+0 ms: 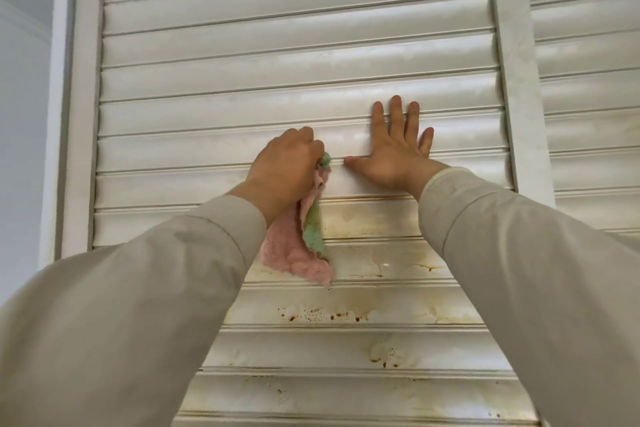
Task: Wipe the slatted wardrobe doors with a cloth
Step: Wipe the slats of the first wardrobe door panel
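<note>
Left hand fingers bunch cloth against a slat, likely to work the groove; right hand fingers spread flat, probably steadying door; stains below remain.

A home interior is seen here, likely a bedroom or hallway: a tall white slatted wardrobe door is framed beside a second one, and a plain pale wall is glimpsed alongside.

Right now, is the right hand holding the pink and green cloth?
No, the right hand lies flat with straight fingers on the white slatted wardrobe door, while the left hand grips the pink and green cloth.
</note>
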{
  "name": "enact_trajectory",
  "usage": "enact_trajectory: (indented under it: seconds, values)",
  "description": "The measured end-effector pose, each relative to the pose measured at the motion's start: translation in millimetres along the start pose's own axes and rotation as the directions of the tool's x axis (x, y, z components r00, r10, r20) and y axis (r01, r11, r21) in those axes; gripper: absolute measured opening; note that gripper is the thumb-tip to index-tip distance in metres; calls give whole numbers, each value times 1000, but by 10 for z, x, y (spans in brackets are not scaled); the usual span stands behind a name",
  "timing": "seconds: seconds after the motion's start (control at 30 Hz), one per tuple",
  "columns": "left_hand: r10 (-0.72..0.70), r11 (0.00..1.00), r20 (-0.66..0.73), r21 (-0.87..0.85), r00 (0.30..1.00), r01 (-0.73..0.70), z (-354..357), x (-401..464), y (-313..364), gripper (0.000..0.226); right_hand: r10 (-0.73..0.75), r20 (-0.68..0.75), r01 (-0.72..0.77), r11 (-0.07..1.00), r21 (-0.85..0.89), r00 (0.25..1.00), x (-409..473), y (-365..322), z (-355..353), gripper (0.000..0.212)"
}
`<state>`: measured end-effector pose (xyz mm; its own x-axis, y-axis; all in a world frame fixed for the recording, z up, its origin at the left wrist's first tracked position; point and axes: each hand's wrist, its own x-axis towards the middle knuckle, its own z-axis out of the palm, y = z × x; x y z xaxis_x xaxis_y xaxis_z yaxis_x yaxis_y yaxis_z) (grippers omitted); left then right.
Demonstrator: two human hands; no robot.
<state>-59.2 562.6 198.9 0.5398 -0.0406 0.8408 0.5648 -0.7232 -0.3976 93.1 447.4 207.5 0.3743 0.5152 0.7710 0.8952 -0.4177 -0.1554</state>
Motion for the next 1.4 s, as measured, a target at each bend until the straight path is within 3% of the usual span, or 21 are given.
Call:
enact_trajectory:
  seconds: [0.13, 0.23, 0.63, 0.8, 0.93, 1.1, 1.17, 1.27, 1.4]
  values:
    - [-199, 980, 175, 26, 964, 197, -218, 304, 110, 21, -8, -8, 8, 1000, 1, 1000, -16, 4, 6, 108]
    - [-291, 952, 227, -22, 929, 304, -251, 411, 114, 20, -15, -11, 15, 1000, 5, 1000, -11, 9, 14, 107]
    - [-378, 874, 161, -264, 912, 408, -156, 618, 615, 13, -27, -28, 29, 997, 69, 999, 2, 60, 26, 94]
    - [-430, 845, 187, -263, 883, 466, 6, 404, 135, 30, 6, -122, 2, 998, 62, 992, -23, 55, 80, 94]
    - [-550, 791, 200, -186, 811, 583, -17, 23, -608, 40, 52, -186, -42, 997, 59, 981, -56, 18, 122, 92]
    - [-691, 678, 116, -240, 714, 695, -62, -463, -805, 17, 167, -121, -157, 983, 90, 978, -78, -250, 111, 112]
    - [-657, 727, 37, -234, 753, 646, 11, -508, -560, 21, 190, -77, -179, 975, 128, 979, -107, -432, 168, 117]
    - [-463, 872, -49, -206, 885, 445, 254, -492, -232, 32, 176, -56, -165, 973, 163, 983, -190, -680, 417, 112]
    - [-325, 940, -154, -157, 933, 301, 411, -629, -232, 45, 203, -105, -188, 972, 138, 973, -180, -766, 588, 101]
